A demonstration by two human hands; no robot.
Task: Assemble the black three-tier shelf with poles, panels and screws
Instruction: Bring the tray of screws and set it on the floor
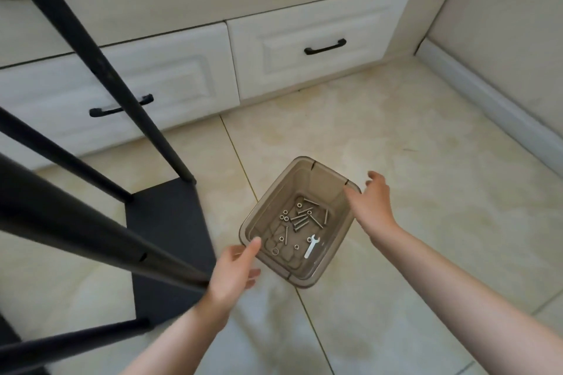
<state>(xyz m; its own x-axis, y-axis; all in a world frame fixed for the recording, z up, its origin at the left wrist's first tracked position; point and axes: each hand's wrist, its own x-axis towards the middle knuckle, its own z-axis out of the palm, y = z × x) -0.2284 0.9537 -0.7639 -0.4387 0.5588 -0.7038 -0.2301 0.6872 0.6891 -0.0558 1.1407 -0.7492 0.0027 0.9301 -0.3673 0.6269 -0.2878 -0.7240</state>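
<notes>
A black panel (pixel 166 240) lies on the tiled floor at the left with several black poles (pixel 100 70) rising from its corners toward me. To its right stands a translucent brown plastic bin (pixel 330 183) holding several silver screws (pixel 300 221), nuts and a small white wrench (pixel 311 246). My left hand (pixel 236 271) hovers at the bin's near left rim, fingers loosely extended, holding nothing. My right hand (pixel 373 202) is at the bin's far right rim, fingers spread and relaxed, also holding nothing. Whether either hand touches the rim I cannot tell.
White drawers with black handles (pixel 324 47) run along the back under a bed frame. A wall with a grey skirting board (pixel 487 100) borders the right side. Beige floor tiles (pixel 411 146) surround the bin.
</notes>
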